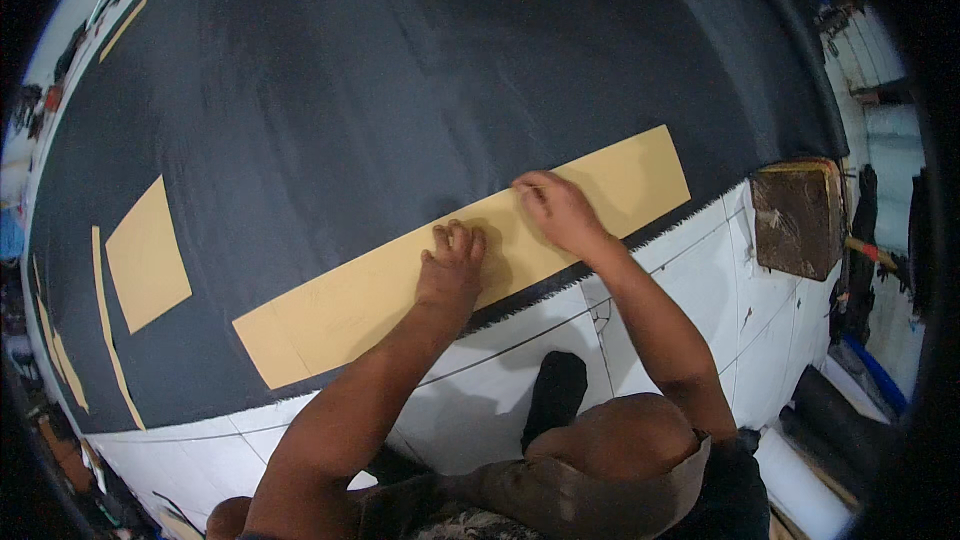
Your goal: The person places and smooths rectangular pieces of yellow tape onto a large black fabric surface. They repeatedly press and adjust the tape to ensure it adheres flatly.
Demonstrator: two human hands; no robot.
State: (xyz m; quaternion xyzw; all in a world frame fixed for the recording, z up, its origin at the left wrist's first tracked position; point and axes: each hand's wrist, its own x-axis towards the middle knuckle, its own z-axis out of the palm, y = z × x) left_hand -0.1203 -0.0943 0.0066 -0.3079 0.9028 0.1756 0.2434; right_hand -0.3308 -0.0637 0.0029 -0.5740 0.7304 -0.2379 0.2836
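A long tan paper or card strip (350, 315) lies slantwise on a large sheet of black material (380, 120), along its near edge. My left hand (455, 265) rests on the strip's middle, open, with the fingers spread and pressing down. To its right, my right hand (560, 212) is closed in a pinch at the strip's far edge, where the tan meets the black. Whatever sits between those fingertips, if anything, is too small and hidden to name. A faint line crosses the strip near its left end.
More tan pieces lie on the black sheet at left: a four-sided piece (150, 255) and a narrow strip (108, 330). White tiled floor (690, 290) borders the sheet's ragged near edge. At right stands a brown box-like block (797, 220); rolls of material (840, 420) lie behind it.
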